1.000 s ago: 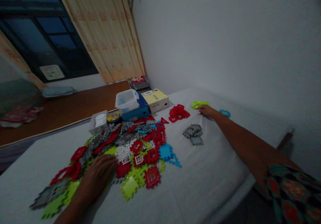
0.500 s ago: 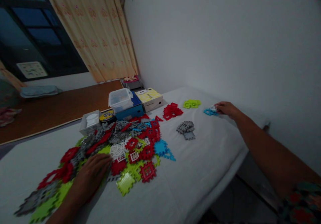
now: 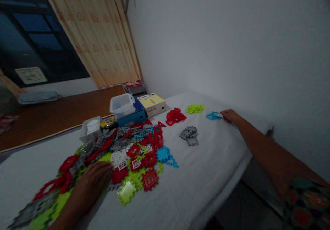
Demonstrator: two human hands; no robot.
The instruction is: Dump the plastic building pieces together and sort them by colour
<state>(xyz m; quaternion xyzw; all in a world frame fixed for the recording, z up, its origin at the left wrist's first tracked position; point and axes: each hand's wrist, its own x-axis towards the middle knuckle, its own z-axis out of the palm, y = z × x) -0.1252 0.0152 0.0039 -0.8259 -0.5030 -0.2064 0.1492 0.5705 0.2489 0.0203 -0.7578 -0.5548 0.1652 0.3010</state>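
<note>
My right hand [image 3: 229, 115] reaches to the far right of the table, with its fingers pinched on a small white lattice building piece [image 3: 220, 115]. That piece is right at the edge of a little group of blue pieces [image 3: 212, 115]. On the near left, my left hand [image 3: 96, 175] lies over a big mixed heap of interlocking plastic pieces [image 3: 150, 159], its fingers stretched toward white lattice pieces [image 3: 119, 159]. Red, grey, green, white and blue pieces overlap in this heap; some are hidden under the left hand.
Separate groups of red pieces [image 3: 175, 116], lime-green pieces [image 3: 195, 108] and grey pieces [image 3: 189, 135] lie on the white cloth [image 3: 206, 175]. Behind the heap stand a clear plastic tub [image 3: 121, 105], a yellow box [image 3: 152, 104], a round tin [image 3: 108, 122] and a white box [image 3: 90, 128].
My right hand has lowered slightly, bringing the white piece down to the edge of the blue group. My left hand stays on the heap. The camera view has shifted a little.
</note>
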